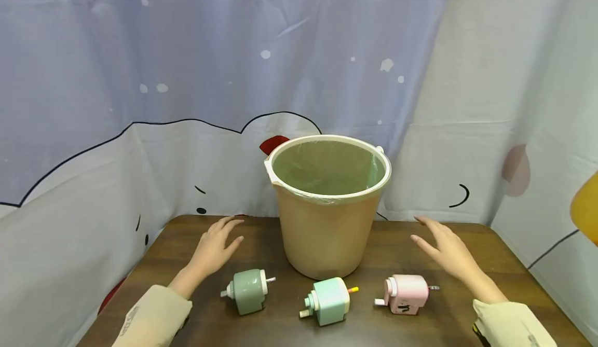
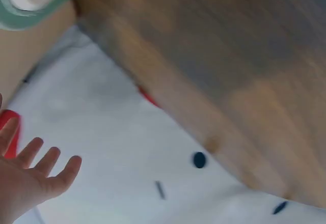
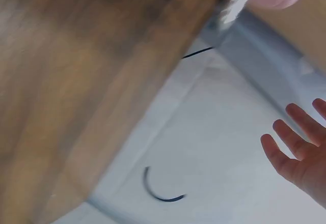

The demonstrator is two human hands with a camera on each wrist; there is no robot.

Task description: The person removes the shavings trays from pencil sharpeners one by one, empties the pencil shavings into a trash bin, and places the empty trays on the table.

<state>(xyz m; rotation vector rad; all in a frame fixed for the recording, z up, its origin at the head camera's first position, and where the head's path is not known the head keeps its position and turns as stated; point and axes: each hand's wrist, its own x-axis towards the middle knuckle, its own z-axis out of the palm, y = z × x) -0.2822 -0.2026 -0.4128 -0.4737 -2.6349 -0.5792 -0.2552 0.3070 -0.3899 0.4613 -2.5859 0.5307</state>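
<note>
Grey-green, boxy plastic sharpener (image 1: 249, 291), as we read it, stands on the brown wooden table (image 1: 374, 331) at the left end of a row, with a mint-green, boxy plastic sharpener (image 1: 330, 300) in the middle and a pink, boxy plastic sharpener (image 1: 405, 292) at the right. All three sit on the near side of a beige, tapered plastic bucket (image 1: 327, 233) with a pale rim and a thin liner. Our left hand (image 1: 212, 248) is empty, fingers loosely spread and thumb well apart, just beyond the grey-green body; our right hand (image 1: 446, 248) is likewise empty and wide, beyond the pink one and to its right, and neither touches a sharpener. We would judge each body light, stiff and a little slippery (the grey-green one does catch a shine), so a gentle grip across the two broad sides of the casing should suit it. We would keep our fingers off the crank at the left, which might turn under pressure, and off the slim, pencil-like stick at the right, probably the most fragile part and a poor handle.
</note>
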